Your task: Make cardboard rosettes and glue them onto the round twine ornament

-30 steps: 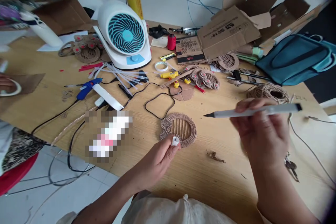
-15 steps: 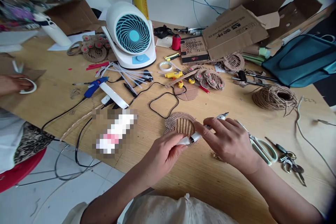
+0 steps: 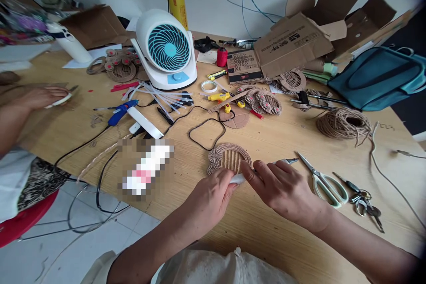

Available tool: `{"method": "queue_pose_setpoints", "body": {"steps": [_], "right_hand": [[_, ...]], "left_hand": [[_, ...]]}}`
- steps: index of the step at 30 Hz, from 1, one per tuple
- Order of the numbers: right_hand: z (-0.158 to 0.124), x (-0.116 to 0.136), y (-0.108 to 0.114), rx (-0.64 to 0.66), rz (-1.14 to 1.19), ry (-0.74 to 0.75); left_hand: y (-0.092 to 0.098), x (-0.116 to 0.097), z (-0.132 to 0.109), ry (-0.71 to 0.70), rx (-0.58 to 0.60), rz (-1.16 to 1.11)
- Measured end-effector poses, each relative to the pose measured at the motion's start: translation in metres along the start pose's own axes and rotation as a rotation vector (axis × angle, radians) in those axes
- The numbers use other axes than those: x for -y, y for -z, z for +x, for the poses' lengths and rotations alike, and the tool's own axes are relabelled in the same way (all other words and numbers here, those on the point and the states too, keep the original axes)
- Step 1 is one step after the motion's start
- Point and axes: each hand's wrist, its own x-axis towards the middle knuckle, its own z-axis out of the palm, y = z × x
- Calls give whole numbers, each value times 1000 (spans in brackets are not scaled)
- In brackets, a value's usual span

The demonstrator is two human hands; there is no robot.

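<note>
My left hand (image 3: pixel 213 193) is closed on the white cap end of a marker pen (image 3: pixel 238 179), near the middle front of the table. My right hand (image 3: pixel 282 186) wraps round the pen's barrel, and its grey far end pokes out past the fingers. Most of the barrel is hidden under the right hand. Just behind both hands lies a round brown corrugated-cardboard ornament (image 3: pixel 248 154) with pleated rosettes on its left side; the hands cover its near edge. To the right of my right hand rest white-handled scissors (image 3: pixel 329 188).
A white fan (image 3: pixel 168 49) stands at the back. Glue sticks (image 3: pixel 159 97), a blue glue gun (image 3: pixel 121 113), cords and a twine coil (image 3: pixel 344 126) lie about. Keys (image 3: pixel 364 202) are at right. At far left, another person's hand (image 3: pixel 49 96) holds a white curved object.
My hands have come closer together, and the dark gap between the pen's cap and barrel no longer shows. The other person's hand has moved right. The view has shifted slightly.
</note>
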Motion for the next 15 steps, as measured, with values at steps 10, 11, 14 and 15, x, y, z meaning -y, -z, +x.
{"method": "queue_pose_setpoints", "body": {"steps": [10,11,14,15], "right_hand": [[0,-21,-17,-47,31,-43],[-1,-28,-22,-49,12,-74],[-7,-47,-39,-62,17,-173],[-11,-52,-44,-79,52,-208]], "left_hand": [[16,24,26,-109,51,-109],[20,32,38,-80,-2,-99],[21,58,88,-12,-98,85],[17,66,107,-42,-50,184]]}}
